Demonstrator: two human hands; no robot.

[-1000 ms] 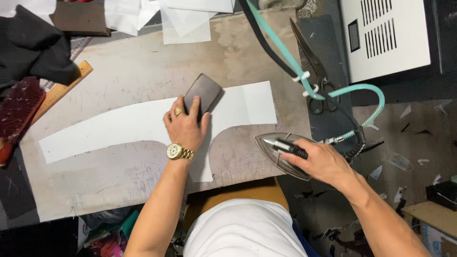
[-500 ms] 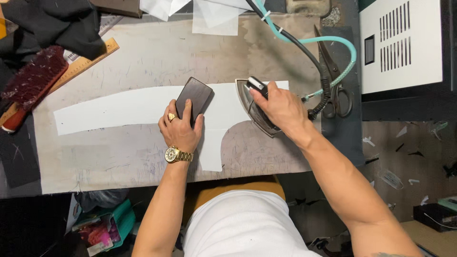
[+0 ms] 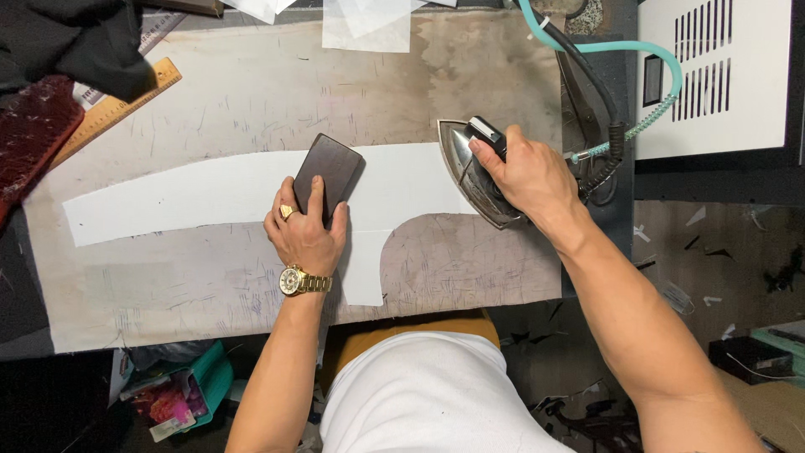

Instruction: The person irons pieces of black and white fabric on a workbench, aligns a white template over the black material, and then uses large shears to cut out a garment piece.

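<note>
A long curved white fabric piece (image 3: 193, 195) lies across the worn pressing table (image 3: 210, 92). My left hand (image 3: 303, 235), with a ring and a gold watch, presses a dark brown rounded block (image 3: 329, 169) flat onto the white piece near its middle. My right hand (image 3: 524, 174) grips the black handle of a steam iron (image 3: 466, 159). The iron's pointed metal sole rests on the right end of the white piece, tip pointing to the upper left. A teal hose (image 3: 616, 49) and a black cable run from the iron toward the back right.
A wooden ruler (image 3: 117, 107), dark cloth (image 3: 75, 38) and a dark red brush (image 3: 25, 143) lie at the table's left. White paper scraps (image 3: 365, 23) sit at the far edge. Black shears (image 3: 579, 92) lie right of the iron, next to a white vented machine (image 3: 721, 75).
My right hand has carried the iron from off the table's right front edge up and left onto the right end of the white piece. My left hand stays on the block.
</note>
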